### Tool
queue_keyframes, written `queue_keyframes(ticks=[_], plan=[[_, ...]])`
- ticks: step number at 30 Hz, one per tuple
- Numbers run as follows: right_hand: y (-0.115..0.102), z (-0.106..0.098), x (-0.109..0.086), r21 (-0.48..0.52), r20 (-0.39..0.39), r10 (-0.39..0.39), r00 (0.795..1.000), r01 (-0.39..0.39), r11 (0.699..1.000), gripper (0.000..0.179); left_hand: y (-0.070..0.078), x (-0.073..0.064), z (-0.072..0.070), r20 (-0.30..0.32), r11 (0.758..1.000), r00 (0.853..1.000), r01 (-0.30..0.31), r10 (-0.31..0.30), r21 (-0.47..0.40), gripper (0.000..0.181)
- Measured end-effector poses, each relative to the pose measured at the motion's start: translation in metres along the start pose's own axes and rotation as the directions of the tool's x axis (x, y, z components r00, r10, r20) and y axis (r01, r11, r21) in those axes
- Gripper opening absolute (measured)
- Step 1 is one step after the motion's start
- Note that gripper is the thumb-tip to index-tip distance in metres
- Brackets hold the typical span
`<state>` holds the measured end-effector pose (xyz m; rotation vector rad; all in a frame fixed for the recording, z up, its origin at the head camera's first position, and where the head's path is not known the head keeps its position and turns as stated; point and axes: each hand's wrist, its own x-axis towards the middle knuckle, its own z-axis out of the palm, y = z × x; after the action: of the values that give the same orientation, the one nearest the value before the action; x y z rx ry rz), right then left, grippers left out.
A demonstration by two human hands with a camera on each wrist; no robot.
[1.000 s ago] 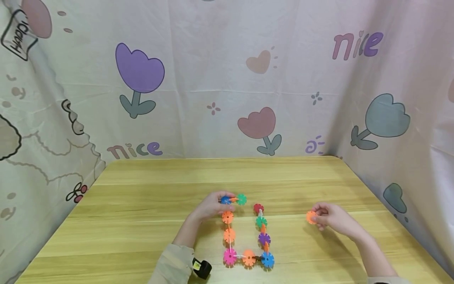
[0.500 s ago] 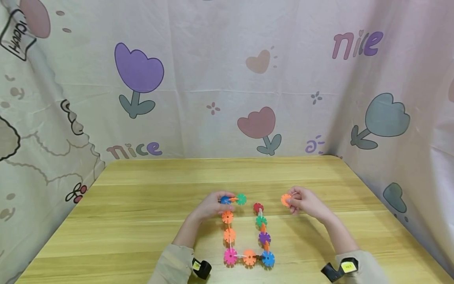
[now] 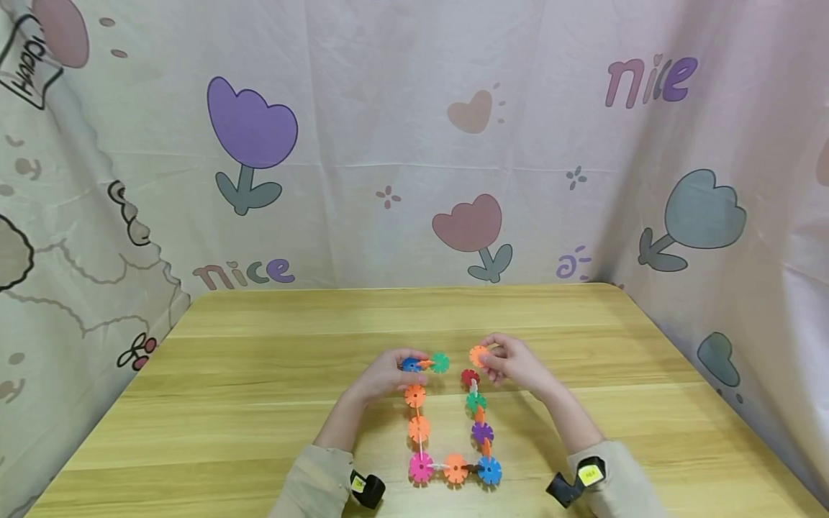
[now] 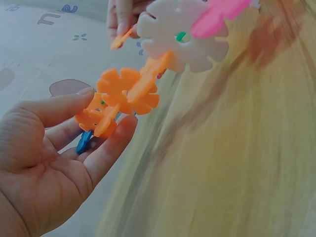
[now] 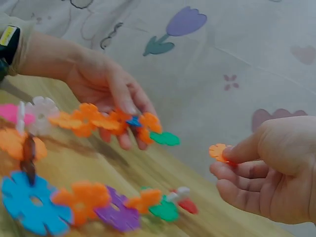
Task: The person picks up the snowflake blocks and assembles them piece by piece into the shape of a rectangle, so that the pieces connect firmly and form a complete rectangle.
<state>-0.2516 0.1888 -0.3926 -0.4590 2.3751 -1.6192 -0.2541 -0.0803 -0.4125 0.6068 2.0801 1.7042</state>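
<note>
My left hand (image 3: 382,375) holds the upper left corner of a chain of joined snowflake discs, near a blue disc (image 3: 411,365). Past its fingertips a green disc (image 3: 440,362) ends that side. From there the chain runs through orange discs (image 3: 418,429), a pink disc (image 3: 420,467) and a larger blue disc (image 3: 490,470), then up the right side to a red disc (image 3: 469,378). My right hand (image 3: 518,361) pinches a loose orange snowflake disc (image 5: 218,152) between thumb and fingers, just above the red end. In the left wrist view a white disc (image 4: 173,32) shows edge details up close.
The chain lies over a wooden table (image 3: 259,345). A patterned cloth (image 3: 363,144) hangs behind the table and along both sides. Black wrist straps (image 3: 368,491) sit on both sleeves.
My right hand has moved left across the table, bringing the orange snowflake disc to the gap between the chain's two ends. My left hand has stayed in place.
</note>
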Motion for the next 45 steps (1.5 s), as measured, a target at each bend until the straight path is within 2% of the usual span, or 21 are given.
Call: queue_keyframes(ticks=[7, 13, 18, 22, 27, 32, 39, 45], plan=[[-0.007, 0.023, 0.009, 0.039, 0.006, 0.001, 1.000, -0.001, 0.999, 0.036, 0.000, 0.001, 0.001, -0.015, 1.000, 1.000, 0.012, -0.012, 0.001, 0.045], [-0.009, 0.031, 0.012, 0.042, -0.015, 0.007, 1.000, -0.006, 0.999, 0.034, 0.001, 0.001, 0.001, -0.013, 1.000, 1.000, 0.003, -0.003, -0.001, 0.043], [-0.004, 0.033, 0.014, -0.017, -0.059, -0.003, 0.998, 0.002, 1.000, 0.027, 0.000, 0.002, 0.001, -0.015, 1.000, 1.000, -0.006, 0.006, -0.004, 0.043], [-0.002, 0.034, 0.014, -0.093, -0.102, -0.045, 0.994, 0.036, 0.995, 0.017, -0.002, 0.003, 0.002, -0.014, 1.000, 1.000, -0.009, 0.009, -0.016, 0.043], [-0.002, 0.035, 0.013, -0.150, -0.115, -0.085, 0.990, 0.068, 0.986, 0.010, -0.002, 0.003, 0.002, -0.027, 1.000, 0.999, -0.018, 0.018, -0.020, 0.041], [-0.002, 0.036, 0.013, -0.150, -0.105, -0.097, 0.990, 0.081, 0.985, 0.008, -0.002, 0.004, 0.002, -0.047, 1.000, 0.999, -0.015, 0.015, -0.014, 0.039], [0.001, 0.037, 0.013, -0.227, -0.135, -0.131, 0.982, 0.097, 0.969, 0.007, -0.003, 0.004, 0.003, -0.070, 1.000, 0.998, -0.005, 0.005, -0.003, 0.036], [0.002, 0.037, 0.014, -0.256, -0.147, -0.148, 0.978, 0.107, 0.961, 0.008, -0.001, 0.003, 0.004, -0.081, 1.000, 0.997, 0.000, -0.001, -0.005, 0.035]])
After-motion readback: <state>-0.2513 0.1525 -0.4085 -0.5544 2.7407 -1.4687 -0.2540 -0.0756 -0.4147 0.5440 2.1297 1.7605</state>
